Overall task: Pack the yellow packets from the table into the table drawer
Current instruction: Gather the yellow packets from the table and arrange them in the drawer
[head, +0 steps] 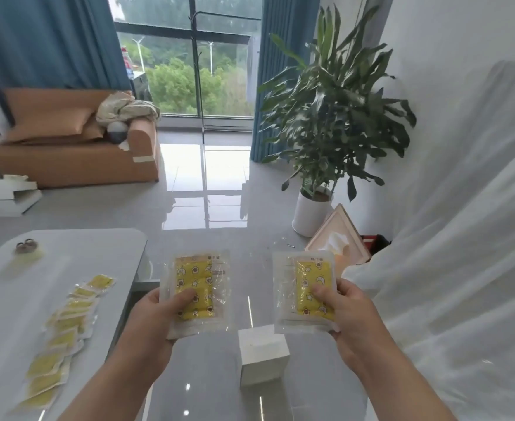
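Step judged as transfer: left packet (195,287) pinched by left hand (159,311), right packet (306,287) by right hand (346,311); drawer unseen, to be found next.

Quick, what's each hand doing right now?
Left hand: holding a yellow packet, thumb on its front.
Right hand: holding another yellow packet, thumb on its front.

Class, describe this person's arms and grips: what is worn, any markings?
The left forearm and right forearm are bare to the frame's edge, no sleeves showing. The left grip and right grip wear no gloves; no ring, watch, band or marking shows.
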`<state>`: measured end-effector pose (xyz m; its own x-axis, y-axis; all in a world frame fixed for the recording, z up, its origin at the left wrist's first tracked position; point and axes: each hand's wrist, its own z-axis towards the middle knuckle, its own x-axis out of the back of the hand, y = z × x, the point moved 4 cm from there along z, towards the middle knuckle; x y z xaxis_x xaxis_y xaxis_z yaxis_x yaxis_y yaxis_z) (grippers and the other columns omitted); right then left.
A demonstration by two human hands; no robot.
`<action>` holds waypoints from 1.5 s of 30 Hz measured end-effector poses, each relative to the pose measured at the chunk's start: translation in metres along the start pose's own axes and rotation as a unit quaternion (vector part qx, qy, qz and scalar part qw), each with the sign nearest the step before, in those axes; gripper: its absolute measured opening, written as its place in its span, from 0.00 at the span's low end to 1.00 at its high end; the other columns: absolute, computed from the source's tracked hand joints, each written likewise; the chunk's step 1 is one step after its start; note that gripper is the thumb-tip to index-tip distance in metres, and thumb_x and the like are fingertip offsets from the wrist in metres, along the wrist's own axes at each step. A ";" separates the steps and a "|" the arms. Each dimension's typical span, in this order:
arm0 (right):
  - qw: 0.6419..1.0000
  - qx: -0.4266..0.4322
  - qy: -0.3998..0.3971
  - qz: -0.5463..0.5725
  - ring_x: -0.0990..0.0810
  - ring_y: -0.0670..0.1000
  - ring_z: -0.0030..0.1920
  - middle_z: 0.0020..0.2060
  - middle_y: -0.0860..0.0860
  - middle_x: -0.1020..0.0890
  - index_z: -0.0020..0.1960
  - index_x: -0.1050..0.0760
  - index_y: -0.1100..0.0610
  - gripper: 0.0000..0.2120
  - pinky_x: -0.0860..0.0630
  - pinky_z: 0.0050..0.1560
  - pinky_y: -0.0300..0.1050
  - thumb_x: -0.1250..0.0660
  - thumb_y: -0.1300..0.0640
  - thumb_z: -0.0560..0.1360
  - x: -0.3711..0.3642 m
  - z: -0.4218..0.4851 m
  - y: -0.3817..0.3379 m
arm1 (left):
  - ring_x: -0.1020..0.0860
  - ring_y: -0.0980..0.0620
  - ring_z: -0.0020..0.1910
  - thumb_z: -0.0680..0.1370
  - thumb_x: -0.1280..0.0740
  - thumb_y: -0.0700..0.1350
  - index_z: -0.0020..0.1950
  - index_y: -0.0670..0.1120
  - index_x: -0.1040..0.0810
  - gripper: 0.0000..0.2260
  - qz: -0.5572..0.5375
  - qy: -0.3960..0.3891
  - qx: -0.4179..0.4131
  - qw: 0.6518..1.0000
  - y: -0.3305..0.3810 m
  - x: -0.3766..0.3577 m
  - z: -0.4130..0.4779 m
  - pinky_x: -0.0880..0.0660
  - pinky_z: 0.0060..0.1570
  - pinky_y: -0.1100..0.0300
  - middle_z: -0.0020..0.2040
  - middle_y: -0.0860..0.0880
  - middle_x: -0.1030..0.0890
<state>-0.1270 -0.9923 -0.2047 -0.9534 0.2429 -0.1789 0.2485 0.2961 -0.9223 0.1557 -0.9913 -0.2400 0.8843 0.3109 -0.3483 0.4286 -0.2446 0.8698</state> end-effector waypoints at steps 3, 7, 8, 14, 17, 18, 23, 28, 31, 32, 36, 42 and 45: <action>0.999 -0.013 -0.043 -0.015 0.14 0.53 0.41 0.43 0.54 0.12 0.53 0.18 0.57 0.08 0.20 0.40 0.47 0.31 0.65 0.77 -0.005 0.046 -0.013 | 0.15 0.46 0.39 0.75 0.31 0.35 0.53 0.39 0.20 0.08 -0.006 0.037 -0.012 0.999 0.004 -0.014 0.018 0.20 0.40 0.54 0.45 0.42 0.14; 0.994 -0.030 -0.094 -0.038 0.14 0.50 0.37 0.41 0.54 0.12 0.54 0.19 0.60 0.07 0.21 0.36 0.45 0.31 0.65 0.76 -0.031 0.099 -0.019 | 0.16 0.41 0.43 0.75 0.31 0.35 0.55 0.38 0.20 0.10 -0.017 0.081 -0.020 0.996 0.014 -0.016 0.044 0.20 0.48 0.47 0.47 0.40 0.15; 0.993 -0.034 -0.105 -0.039 0.14 0.50 0.35 0.39 0.53 0.13 0.53 0.19 0.60 0.06 0.21 0.33 0.44 0.32 0.65 0.77 -0.039 0.111 -0.019 | 0.16 0.41 0.43 0.75 0.32 0.35 0.55 0.38 0.20 0.09 -0.019 0.090 -0.023 0.995 0.018 -0.015 0.052 0.20 0.49 0.46 0.48 0.39 0.15; 0.984 -0.057 -0.151 -0.073 0.15 0.52 0.35 0.39 0.54 0.13 0.52 0.21 0.61 0.05 0.23 0.30 0.44 0.32 0.67 0.77 -0.118 0.194 -0.015 | 0.16 0.42 0.45 0.75 0.32 0.35 0.56 0.38 0.19 0.10 -0.050 0.159 -0.038 0.985 0.037 0.019 0.120 0.20 0.50 0.47 0.49 0.40 0.15; 0.979 -0.058 -0.161 -0.110 0.15 0.55 0.39 0.43 0.56 0.13 0.53 0.22 0.61 0.06 0.22 0.33 0.46 0.32 0.67 0.77 -0.174 0.235 -0.016 | 0.18 0.39 0.52 0.74 0.31 0.35 0.56 0.39 0.20 0.10 -0.094 0.207 -0.045 0.973 0.053 0.050 0.162 0.23 0.57 0.42 0.53 0.39 0.16; 0.976 -0.057 -0.168 -0.129 0.15 0.56 0.40 0.44 0.57 0.13 0.53 0.22 0.61 0.07 0.22 0.34 0.47 0.32 0.67 0.77 -0.194 0.248 -0.016 | 0.19 0.38 0.53 0.75 0.31 0.35 0.56 0.40 0.20 0.10 -0.105 0.222 -0.044 0.968 0.059 0.061 0.175 0.23 0.57 0.41 0.54 0.39 0.16; 0.958 -0.064 -0.217 -0.179 0.14 0.59 0.43 0.46 0.58 0.13 0.53 0.21 0.60 0.08 0.19 0.40 0.53 0.33 0.68 0.76 -0.289 0.289 -0.021 | 0.18 0.42 0.43 0.77 0.33 0.34 0.53 0.40 0.22 0.07 -0.141 0.260 -0.049 0.954 0.095 0.105 0.214 0.20 0.33 0.54 0.47 0.41 0.16; 0.936 -0.091 -0.264 -0.215 0.14 0.62 0.50 0.49 0.58 0.13 0.57 0.22 0.59 0.12 0.20 0.50 0.60 0.35 0.68 0.76 -0.367 0.306 -0.012 | 0.17 0.42 0.44 0.77 0.34 0.33 0.52 0.40 0.22 0.06 -0.171 0.313 -0.080 0.931 0.126 0.148 0.228 0.18 0.36 0.53 0.46 0.42 0.15; 0.921 -0.105 -0.303 -0.224 0.15 0.62 0.51 0.51 0.58 0.14 0.58 0.22 0.60 0.11 0.19 0.50 0.57 0.36 0.69 0.77 -0.407 0.308 -0.006 | 0.18 0.41 0.48 0.76 0.33 0.33 0.52 0.41 0.20 0.07 -0.182 0.350 -0.090 0.914 0.130 0.166 0.225 0.22 0.44 0.50 0.47 0.42 0.15; 0.916 -0.110 -0.314 -0.226 0.15 0.62 0.52 0.51 0.58 0.14 0.57 0.23 0.60 0.11 0.19 0.49 0.56 0.36 0.69 0.77 -0.420 0.309 -0.003 | 0.18 0.40 0.48 0.76 0.33 0.33 0.51 0.41 0.20 0.07 -0.188 0.364 -0.092 0.908 0.129 0.172 0.224 0.22 0.44 0.49 0.47 0.41 0.15; 0.887 -0.131 -0.364 -0.250 0.16 0.63 0.53 0.52 0.60 0.15 0.57 0.23 0.59 0.12 0.19 0.55 0.60 0.37 0.69 0.77 -0.467 0.314 0.016 | 0.18 0.39 0.48 0.75 0.33 0.33 0.51 0.42 0.20 0.07 -0.208 0.421 -0.103 0.877 0.124 0.188 0.218 0.22 0.48 0.46 0.46 0.41 0.15; 0.813 -0.148 -0.467 -0.316 0.16 0.62 0.52 0.52 0.60 0.15 0.56 0.23 0.59 0.11 0.20 0.46 0.53 0.38 0.69 0.78 -0.529 0.331 0.056 | 0.18 0.46 0.43 0.76 0.33 0.33 0.47 0.43 0.21 0.06 -0.255 0.513 -0.138 0.808 0.104 0.193 0.219 0.23 0.44 0.52 0.41 0.45 0.15; 0.759 -0.151 -0.527 -0.352 0.16 0.60 0.48 0.50 0.60 0.15 0.56 0.23 0.60 0.09 0.21 0.43 0.50 0.38 0.68 0.79 -0.556 0.346 0.076 | 0.19 0.48 0.46 0.76 0.32 0.34 0.47 0.45 0.24 0.06 -0.287 0.567 -0.145 0.758 0.086 0.186 0.228 0.26 0.54 0.52 0.40 0.49 0.16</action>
<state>0.3627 -1.4240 -0.2938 -0.4363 -0.8998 -0.0005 -0.5095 0.2475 -0.8241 0.3990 -1.1639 -0.3100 -0.2307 0.9202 -0.3163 0.4784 0.3903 0.7866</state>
